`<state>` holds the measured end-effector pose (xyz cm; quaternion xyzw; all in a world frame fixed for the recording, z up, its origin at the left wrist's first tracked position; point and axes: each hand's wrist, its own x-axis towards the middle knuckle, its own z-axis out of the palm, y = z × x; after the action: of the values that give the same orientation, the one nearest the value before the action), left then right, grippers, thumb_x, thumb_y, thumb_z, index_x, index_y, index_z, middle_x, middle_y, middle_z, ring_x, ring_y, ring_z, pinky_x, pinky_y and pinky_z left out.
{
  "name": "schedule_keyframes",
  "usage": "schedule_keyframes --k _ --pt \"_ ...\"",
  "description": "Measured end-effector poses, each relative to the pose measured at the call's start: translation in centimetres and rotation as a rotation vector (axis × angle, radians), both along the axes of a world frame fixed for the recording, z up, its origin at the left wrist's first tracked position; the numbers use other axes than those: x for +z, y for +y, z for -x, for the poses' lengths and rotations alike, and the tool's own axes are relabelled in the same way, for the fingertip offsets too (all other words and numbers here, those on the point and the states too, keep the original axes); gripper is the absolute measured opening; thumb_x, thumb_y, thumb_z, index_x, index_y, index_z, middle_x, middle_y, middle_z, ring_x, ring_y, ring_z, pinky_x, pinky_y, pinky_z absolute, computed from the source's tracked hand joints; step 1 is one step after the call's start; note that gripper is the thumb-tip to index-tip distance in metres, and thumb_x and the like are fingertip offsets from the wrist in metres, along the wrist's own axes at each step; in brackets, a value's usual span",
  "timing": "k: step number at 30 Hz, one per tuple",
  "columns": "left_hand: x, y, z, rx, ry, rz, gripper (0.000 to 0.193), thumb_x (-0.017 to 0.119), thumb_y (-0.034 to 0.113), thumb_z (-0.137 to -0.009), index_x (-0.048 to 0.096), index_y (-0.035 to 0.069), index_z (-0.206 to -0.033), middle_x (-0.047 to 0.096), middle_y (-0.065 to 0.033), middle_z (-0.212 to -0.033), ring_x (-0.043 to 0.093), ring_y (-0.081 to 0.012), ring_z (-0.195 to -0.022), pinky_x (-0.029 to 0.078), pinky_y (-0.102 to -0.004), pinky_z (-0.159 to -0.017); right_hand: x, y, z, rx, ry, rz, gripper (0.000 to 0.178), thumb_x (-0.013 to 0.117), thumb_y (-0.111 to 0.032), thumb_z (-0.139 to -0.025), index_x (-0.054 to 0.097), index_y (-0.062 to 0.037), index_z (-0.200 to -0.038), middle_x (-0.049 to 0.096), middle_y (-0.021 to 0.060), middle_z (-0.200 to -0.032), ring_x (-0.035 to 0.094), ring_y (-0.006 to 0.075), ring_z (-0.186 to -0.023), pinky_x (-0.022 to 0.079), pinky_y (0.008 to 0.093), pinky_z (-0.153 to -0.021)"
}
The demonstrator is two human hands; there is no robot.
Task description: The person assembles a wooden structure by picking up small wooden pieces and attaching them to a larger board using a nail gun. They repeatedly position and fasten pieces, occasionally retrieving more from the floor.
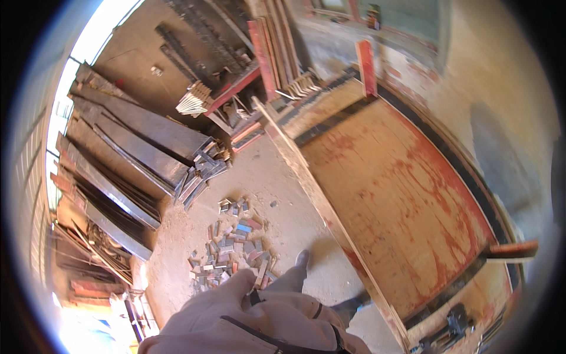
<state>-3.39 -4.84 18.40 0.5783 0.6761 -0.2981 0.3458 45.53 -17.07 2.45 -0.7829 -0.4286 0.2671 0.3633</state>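
Neither of my hands shows; my jacket (265,324) and a sleeve fill the lower middle, and whatever the hands hold is hidden. In front of my body, small cut wood blocks (227,251) lie scattered on the dusty floor, some grey, some reddish, one blue. To my right stands a large wooden table (377,194) with a plywood top stained red and dark strips across it. A red upright board (367,68) rises from its far end. A dark tool (457,321), its kind unclear, rests at the near end.
Long boards (135,130) lean against the left wall, with offcuts (203,168) heaped at their feet. Stacked light wood pieces (196,99) sit on a red-edged bench at the back. Tall planks (274,47) stand beside the window (407,20). A reddish beam (513,249) juts from the table's right side.
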Motion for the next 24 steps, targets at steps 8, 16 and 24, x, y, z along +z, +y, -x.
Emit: schedule_keyframes --k 8,16,24 --pt "-8.3 4.2 16.1 0.236 -0.180 0.061 0.036 0.060 0.035 -0.097 0.073 0.015 -0.124 0.070 -0.0216 -0.123 0.067 -0.0407 -0.116 0.053 -0.0527 -0.098 6.2 29.1 19.8 0.467 0.026 0.095 0.023 0.061 -0.019 -0.099 0.066 -0.0008 -0.112 0.073 0.0231 -0.113 0.074 0.0380 -0.097 0.058 0.0467 -0.072" --pt "-10.7 28.2 29.7 -0.534 -0.022 -0.068 0.032 0.062 0.029 -0.096 0.076 0.017 -0.121 0.071 -0.0193 -0.123 0.067 -0.0422 -0.116 0.054 -0.0556 -0.095 12.2 49.7 36.4 0.440 -0.006 0.181 0.024 0.062 -0.018 -0.099 0.066 -0.0003 -0.113 0.073 0.0230 -0.113 0.074 0.0373 -0.097 0.058 0.0464 -0.073" --pt "-5.6 66.1 34.8 0.552 -0.258 -0.789 0.030 0.062 0.033 -0.096 0.071 0.021 -0.122 0.075 -0.0163 -0.109 0.072 -0.0353 -0.098 0.057 -0.0467 -0.088 10.3 70.8 44.9 0.386 -0.010 0.240 0.025 0.063 -0.018 -0.098 0.065 0.0003 -0.115 0.073 0.0229 -0.112 0.074 0.0366 -0.097 0.057 0.0461 -0.075"
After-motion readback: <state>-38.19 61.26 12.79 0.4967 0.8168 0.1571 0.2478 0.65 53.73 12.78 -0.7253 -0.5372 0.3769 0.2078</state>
